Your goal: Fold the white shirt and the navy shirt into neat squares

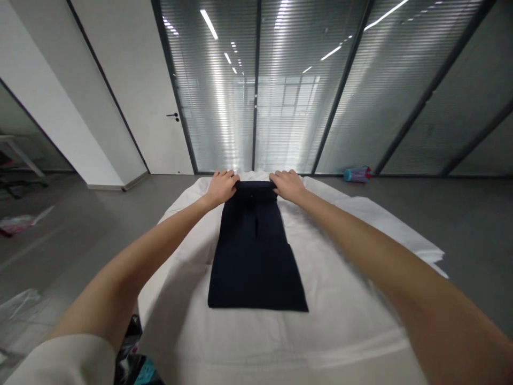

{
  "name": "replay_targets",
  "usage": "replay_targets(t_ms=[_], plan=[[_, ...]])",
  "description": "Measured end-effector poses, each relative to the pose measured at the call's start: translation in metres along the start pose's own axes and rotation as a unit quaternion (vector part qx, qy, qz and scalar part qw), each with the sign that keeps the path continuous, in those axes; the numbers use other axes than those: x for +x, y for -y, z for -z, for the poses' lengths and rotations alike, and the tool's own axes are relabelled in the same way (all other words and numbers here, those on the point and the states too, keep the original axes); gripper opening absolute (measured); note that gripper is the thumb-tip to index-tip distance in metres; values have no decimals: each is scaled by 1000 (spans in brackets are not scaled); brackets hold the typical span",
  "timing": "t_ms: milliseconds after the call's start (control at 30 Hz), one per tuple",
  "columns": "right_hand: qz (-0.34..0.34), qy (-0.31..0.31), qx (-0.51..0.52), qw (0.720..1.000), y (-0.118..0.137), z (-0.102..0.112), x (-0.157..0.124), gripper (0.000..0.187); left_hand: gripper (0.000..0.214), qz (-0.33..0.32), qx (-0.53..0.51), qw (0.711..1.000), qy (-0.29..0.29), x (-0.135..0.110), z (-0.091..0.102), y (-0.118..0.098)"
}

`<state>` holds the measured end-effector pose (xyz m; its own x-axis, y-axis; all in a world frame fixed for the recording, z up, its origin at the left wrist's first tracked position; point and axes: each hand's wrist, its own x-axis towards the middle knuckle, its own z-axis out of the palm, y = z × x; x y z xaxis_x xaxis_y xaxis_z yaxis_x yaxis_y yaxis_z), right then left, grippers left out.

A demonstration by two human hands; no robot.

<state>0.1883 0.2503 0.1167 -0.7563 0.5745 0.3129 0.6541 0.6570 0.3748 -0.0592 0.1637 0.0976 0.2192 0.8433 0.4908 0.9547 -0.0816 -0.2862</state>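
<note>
A dark navy folded garment (256,267) lies flat on a white cloth (256,339) in front of me. Its far end is turned over into a thick band, and a short slit shows near the middle. At the left end of that band, my left hand (222,187) grips the fabric with curled fingers. My right hand (288,185) holds the opposite corner in the same way. Both arms are stretched forward, one along each side of the garment. The near edge of the fabric lies loose on the cloth.
The white cloth covers a table and spreads out at the right. Beyond stands a glass wall with blinds (288,107), beside a white door (136,80). A blue and red bundle (357,174) lies on the floor. Dark and teal packaging (140,369) sits at lower left.
</note>
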Motion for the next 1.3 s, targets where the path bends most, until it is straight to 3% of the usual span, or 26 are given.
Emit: replay_targets(t_ms=[200,433,500,633,800,933,1033,1100,1167,1233,1300], plan=[[66,8,4,998,23,10,-59,26,26,-33,-10,999,29,-51,22,-28],[121,69,27,990,49,-16,-87,33,37,-54,-42,987,144,-90,9,-46],[118,72,31,990,52,-17,-88,35,38,-37,-45,985,163,-93,6,-49],[90,43,40,994,50,-11,-89,32,35,-13,-48,988,149,-93,7,-47],[149,122,91,977,43,-9,-90,39,33,-76,-119,972,188,-87,11,-32],[143,117,95,978,38,-8,-91,39,31,-79,-129,978,141,-81,23,-26],[136,164,127,969,36,-2,-91,42,23,-95,-136,966,198,-78,32,-29],[114,182,149,965,37,3,-88,34,28,-102,-151,958,222,-75,34,-34],[69,131,160,976,42,6,-81,25,41,-84,-162,967,176,-72,30,-42],[26,55,172,983,53,4,-72,33,47,-53,-174,977,113,-68,19,-51],[9,12,194,981,67,-5,-64,42,48,-24,-183,979,90,-66,3,-61]])
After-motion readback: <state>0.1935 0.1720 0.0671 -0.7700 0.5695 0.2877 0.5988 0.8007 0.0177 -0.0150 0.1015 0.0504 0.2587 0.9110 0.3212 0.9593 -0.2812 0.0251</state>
